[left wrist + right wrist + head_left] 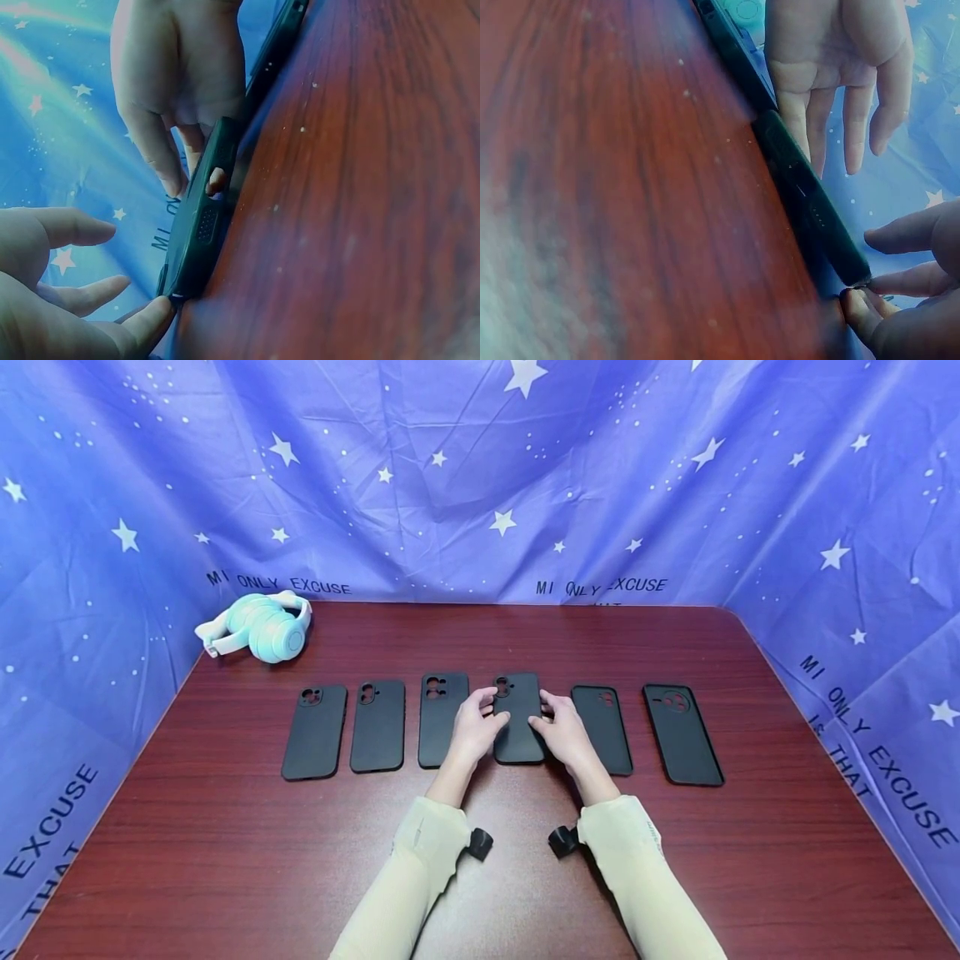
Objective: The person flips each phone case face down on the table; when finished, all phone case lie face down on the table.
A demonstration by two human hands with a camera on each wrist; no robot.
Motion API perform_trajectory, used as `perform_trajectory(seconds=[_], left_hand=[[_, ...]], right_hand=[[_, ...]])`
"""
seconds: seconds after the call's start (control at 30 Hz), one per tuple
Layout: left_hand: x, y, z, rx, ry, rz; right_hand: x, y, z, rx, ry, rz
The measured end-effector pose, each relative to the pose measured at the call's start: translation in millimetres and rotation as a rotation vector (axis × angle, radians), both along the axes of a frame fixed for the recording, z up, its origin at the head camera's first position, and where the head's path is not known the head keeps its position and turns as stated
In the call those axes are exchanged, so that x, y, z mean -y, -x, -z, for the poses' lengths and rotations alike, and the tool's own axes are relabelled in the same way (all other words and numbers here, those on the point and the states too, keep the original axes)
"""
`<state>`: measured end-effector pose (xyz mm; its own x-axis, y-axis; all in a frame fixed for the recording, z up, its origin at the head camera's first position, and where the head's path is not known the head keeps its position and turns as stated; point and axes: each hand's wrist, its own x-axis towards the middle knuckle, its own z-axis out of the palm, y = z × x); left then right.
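Six black phone cases lie in a row on a dark red table (pixel 225 843). Both hands are on the fourth case from the left (pixel 519 693). My left hand (pixel 480 718) lies at its left edge with the thumb on top. In the left wrist view that hand (pixel 60 300) has relaxed fingers, and only the thumb tip touches the case (pixel 199 240) at its corner. My right hand (pixel 558 727) is at the right edge. In the right wrist view its fingertips (pixel 862 311) pinch the corner of the case (pixel 810 210), which is tipped up on its edge.
Other black cases lie left (pixel 442 718) and right (pixel 603 727) of the held one, close beside it. Mint and white headphones (pixel 262 627) sit at the table's far left corner. A blue star-print cloth (pixel 480 485) walls in the table on three sides.
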<state>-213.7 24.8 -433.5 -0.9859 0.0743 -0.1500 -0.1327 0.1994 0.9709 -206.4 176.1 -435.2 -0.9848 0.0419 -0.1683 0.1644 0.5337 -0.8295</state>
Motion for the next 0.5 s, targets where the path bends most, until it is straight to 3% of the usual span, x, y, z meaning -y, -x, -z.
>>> perform_trajectory(seconds=[0.5], left_hand=[[-0.6,-0.2,-0.6,-0.022,0.077,-0.012]], right_hand=[[1.1,0.2,0.6,-0.008,0.034,0.024]])
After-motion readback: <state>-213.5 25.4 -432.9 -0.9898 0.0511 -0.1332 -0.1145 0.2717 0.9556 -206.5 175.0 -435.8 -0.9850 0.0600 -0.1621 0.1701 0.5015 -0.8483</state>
